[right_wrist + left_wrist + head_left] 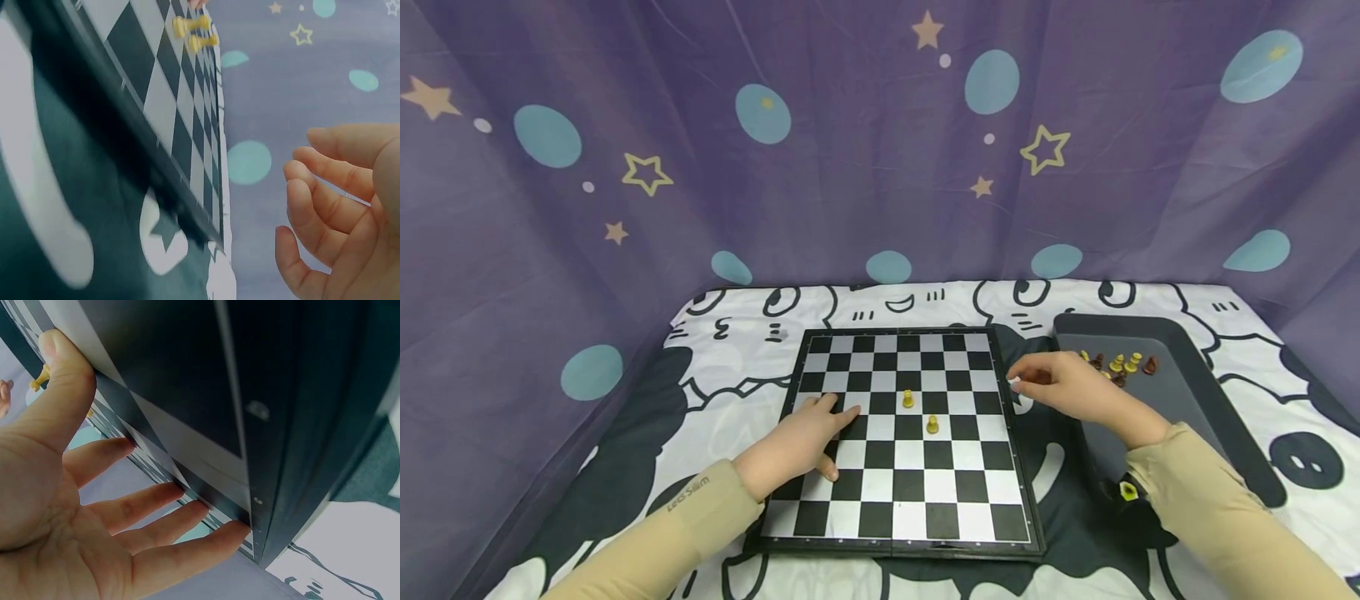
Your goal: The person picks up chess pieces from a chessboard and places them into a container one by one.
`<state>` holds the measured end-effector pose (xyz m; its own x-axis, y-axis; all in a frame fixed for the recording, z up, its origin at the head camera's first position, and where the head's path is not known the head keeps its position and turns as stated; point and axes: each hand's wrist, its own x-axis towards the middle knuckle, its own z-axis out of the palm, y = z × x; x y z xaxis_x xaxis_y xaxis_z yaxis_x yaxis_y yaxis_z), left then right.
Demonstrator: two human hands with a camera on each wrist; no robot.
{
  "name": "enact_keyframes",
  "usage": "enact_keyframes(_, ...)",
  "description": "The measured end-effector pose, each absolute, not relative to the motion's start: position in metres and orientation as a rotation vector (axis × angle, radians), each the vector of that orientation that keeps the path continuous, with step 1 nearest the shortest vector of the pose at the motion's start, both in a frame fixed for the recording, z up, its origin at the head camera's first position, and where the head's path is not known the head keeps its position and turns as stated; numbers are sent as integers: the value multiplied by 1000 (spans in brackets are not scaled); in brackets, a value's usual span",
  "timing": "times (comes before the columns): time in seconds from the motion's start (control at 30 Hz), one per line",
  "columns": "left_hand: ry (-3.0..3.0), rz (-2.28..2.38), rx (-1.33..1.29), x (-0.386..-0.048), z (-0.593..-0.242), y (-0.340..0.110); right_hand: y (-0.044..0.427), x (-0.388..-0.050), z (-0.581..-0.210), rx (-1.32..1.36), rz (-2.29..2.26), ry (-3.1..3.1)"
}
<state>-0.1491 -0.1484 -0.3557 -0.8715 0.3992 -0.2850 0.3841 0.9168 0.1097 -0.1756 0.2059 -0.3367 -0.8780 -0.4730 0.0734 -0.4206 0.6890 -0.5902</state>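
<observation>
A black-and-white chessboard (877, 481) lies flat on the cloth. Two yellow chess pawns (907, 399) (203, 42) stand upright near its middle, on neighbouring rows. My left hand (797, 433) rests on the left part of the board with the fingers spread; in the left wrist view its fingertips touch the squares. Beyond the board's right edge, my right hand (1067, 387) is held in the air between board and tray. Its fingers (300, 197) are loosely bent, and nothing shows between them.
To the right is a dark grey tray (1213, 408) with several yellow and brown chess pieces (1132, 362) near its far end. A small yellow object (1128, 491) shows beside the right cuff. A patterned cloth (752, 354) covers the surface, and a purple curtain (865, 167) hangs behind.
</observation>
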Motion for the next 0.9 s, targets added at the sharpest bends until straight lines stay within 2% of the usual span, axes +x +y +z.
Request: enact_keyframes(0.9,2779,87,592,-148,-354,-148,144,-181,-339,-943,-978,2635)
